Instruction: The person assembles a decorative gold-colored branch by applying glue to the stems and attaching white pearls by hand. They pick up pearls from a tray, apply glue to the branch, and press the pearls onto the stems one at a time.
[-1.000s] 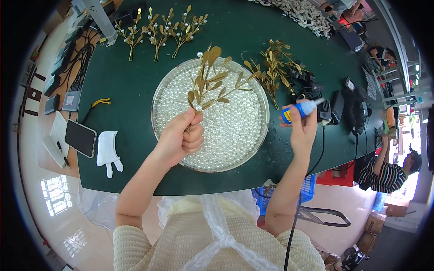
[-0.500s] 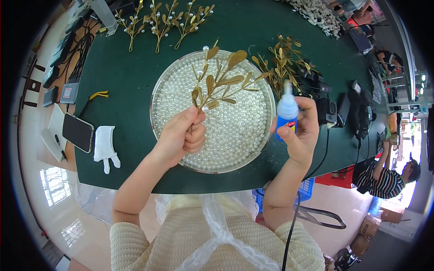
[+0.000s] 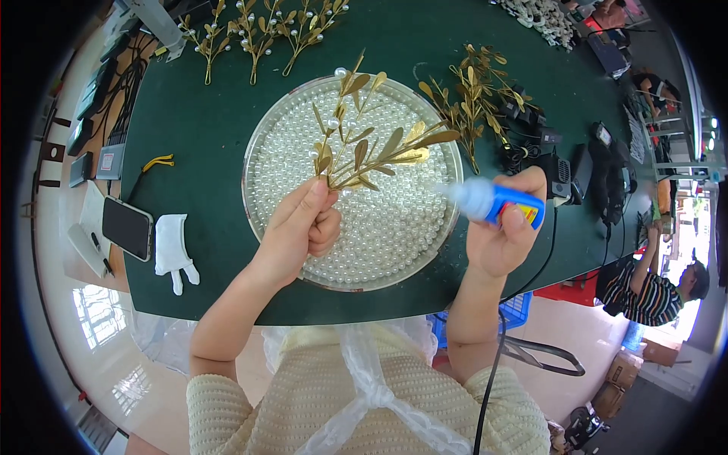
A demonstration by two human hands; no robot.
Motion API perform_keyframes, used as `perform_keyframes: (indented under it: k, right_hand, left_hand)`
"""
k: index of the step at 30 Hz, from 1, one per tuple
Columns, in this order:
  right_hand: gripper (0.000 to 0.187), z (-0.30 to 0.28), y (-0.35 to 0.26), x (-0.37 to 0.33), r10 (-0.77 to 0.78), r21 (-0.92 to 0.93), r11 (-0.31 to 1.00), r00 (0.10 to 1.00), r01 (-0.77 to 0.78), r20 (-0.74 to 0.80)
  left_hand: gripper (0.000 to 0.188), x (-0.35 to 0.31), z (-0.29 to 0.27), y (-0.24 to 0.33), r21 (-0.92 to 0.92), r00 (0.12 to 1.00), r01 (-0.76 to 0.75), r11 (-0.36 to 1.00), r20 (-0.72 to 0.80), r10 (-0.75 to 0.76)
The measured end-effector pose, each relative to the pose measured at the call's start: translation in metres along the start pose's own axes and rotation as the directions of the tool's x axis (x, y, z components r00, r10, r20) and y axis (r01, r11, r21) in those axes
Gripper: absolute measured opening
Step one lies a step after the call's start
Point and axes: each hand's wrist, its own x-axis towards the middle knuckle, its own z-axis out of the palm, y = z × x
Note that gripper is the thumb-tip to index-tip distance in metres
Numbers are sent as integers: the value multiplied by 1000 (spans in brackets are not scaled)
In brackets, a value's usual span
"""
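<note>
My left hand (image 3: 303,224) is closed round the stem of a gold leaf branch (image 3: 362,150), which has a few white pearls along its left side. The branch is held above a round metal tray (image 3: 255,214) full of loose pearl beads (image 3: 371,243). In my right hand (image 3: 504,231) is a blue glue bottle (image 3: 502,202) with a pale translucent top, tilted so its nozzle points left toward the branch. The nozzle tip is blurred and apart from the leaves.
Finished-looking pearl branches (image 3: 254,34) lie at the back left; bare gold branches (image 3: 474,98) lie right of the tray. A phone (image 3: 127,229), a white cloth pouch (image 3: 171,244) and yellow-handled tool (image 3: 158,162) are at left. Black adapters and cables (image 3: 557,178) crowd the right. Another person (image 3: 644,292) is at far right.
The glue bottle has tipped from upright to nearly sideways, its nozzle swinging left toward the branch. My left hand has turned the branch slightly, and its leaves now spread farther right.
</note>
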Motion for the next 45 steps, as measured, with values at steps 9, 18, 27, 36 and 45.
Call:
perform_keyframes:
  k: [9,18,27,36,45]
  right_hand:
    - [34,19,-9,-31,-344,-499,773,920,391,189]
    - [23,24,-4,-23,-449,-420,732,844,536,294]
    - [32,16,-8,-21,-418,-583,480,755,656,505]
    - [33,18,-10,-19,-433,-595,393,712,701,553]
    - [25,31,-7,-24,-478,-553,580,800,598,362]
  left_hand:
    - [28,-1,2,-3,144,995,-52,988,-77,64]
    - [29,-2,4,-5,256,990,-69,964,-99,97]
    - [28,-3,2,-6,252,990,-79,964,-93,106]
    - [28,-3,3,-3,228,993,-62,972,-83,83]
    - [26,-2,4,-6,270,988,-83,959,-107,115]
